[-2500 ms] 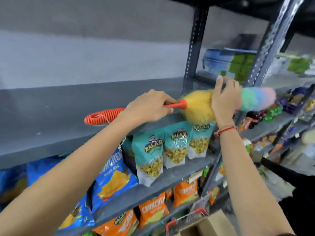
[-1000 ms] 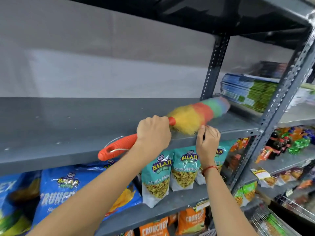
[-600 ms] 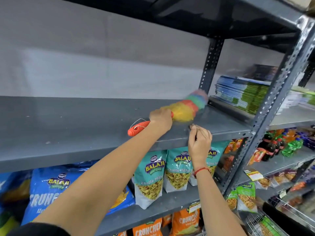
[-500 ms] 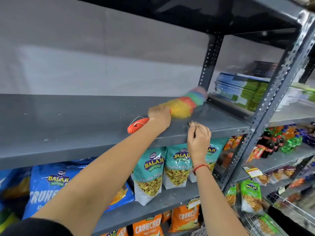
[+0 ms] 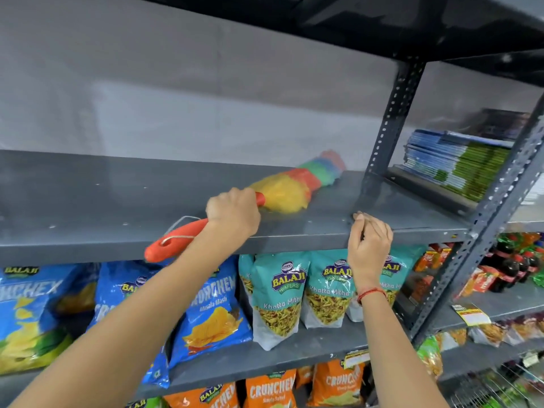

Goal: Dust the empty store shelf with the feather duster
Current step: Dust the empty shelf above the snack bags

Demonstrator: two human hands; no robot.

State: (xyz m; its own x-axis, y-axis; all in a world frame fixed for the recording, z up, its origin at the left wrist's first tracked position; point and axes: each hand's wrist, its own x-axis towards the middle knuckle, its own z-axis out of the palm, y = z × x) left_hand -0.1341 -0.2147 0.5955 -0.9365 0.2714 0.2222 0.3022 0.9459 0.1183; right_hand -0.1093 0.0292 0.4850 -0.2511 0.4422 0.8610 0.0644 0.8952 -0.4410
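Observation:
The bare grey metal shelf (image 5: pixel 103 201) runs across the middle of the view. A feather duster (image 5: pixel 297 184) with a yellow, red, green and blue fluffy head lies on it, pointing toward the back right. Its orange handle sticks out over the front edge. My left hand (image 5: pixel 232 214) is closed around the handle just behind the head. My right hand (image 5: pixel 369 245) grips the shelf's front edge to the right, fingers curled over the lip.
A perforated grey upright (image 5: pixel 388 119) stands at the shelf's back right. Stacked blue and green booklets (image 5: pixel 453 163) fill the neighbouring bay. Teal snack bags (image 5: pixel 279 295) and blue chip bags (image 5: pixel 212 307) sit below, orange bags (image 5: pixel 270 390) lower down, bottles (image 5: pixel 512 266) at right.
The duster moved from the right upright onto the grey shelf and swept along its surface. My right hand left the fluffy head and took hold of the shelf's front edge.

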